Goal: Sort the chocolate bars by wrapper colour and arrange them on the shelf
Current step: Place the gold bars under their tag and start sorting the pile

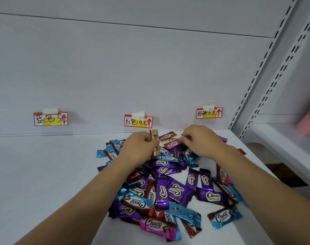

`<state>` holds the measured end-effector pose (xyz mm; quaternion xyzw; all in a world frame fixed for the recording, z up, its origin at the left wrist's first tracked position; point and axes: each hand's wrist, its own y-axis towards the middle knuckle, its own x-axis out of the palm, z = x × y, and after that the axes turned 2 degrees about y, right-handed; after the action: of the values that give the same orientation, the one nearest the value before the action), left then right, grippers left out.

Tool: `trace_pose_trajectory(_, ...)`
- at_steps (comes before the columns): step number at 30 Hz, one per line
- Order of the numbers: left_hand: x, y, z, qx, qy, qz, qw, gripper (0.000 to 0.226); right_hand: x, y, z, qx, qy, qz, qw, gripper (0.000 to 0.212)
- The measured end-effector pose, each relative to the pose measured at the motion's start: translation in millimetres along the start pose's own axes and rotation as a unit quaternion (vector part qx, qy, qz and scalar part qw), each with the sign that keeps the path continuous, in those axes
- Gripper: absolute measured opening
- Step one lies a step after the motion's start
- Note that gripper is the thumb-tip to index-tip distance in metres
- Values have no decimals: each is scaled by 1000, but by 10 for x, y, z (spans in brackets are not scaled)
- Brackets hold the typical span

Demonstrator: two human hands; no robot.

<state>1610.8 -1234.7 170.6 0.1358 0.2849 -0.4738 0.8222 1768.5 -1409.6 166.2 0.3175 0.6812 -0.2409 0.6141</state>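
A loose pile of Choco bars (168, 188) in blue, purple, red and pink wrappers lies on the white shelf (44, 174). My left hand (138, 147) grips a few red-wrapped bars (154, 137) upright above the far part of the pile. My right hand (201, 140) reaches into the pile's far edge and pinches a red bar (186, 138) between thumb and fingers. More red and pink bars (169, 139) lie between my hands. Three price labels are taped to the back wall: blue (50, 119), red (138, 121), pink (209, 113).
The shelf's left half is bare white surface. A slotted upright (253, 82) bounds the shelf on the right, with a neighbouring shelf (283, 138) beyond it holding blurred pink packets (308, 121).
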Motion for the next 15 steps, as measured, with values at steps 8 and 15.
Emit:
trace_pose_trajectory(8,-35,22,-29,18,-15,0,1000,32,-197,416,-195,22,-25,-180,983,35)
trace_pose_trajectory(15,-60,30,-57,15,-30,-3,999,23,-265,405,-238,21,25,-133,991,10)
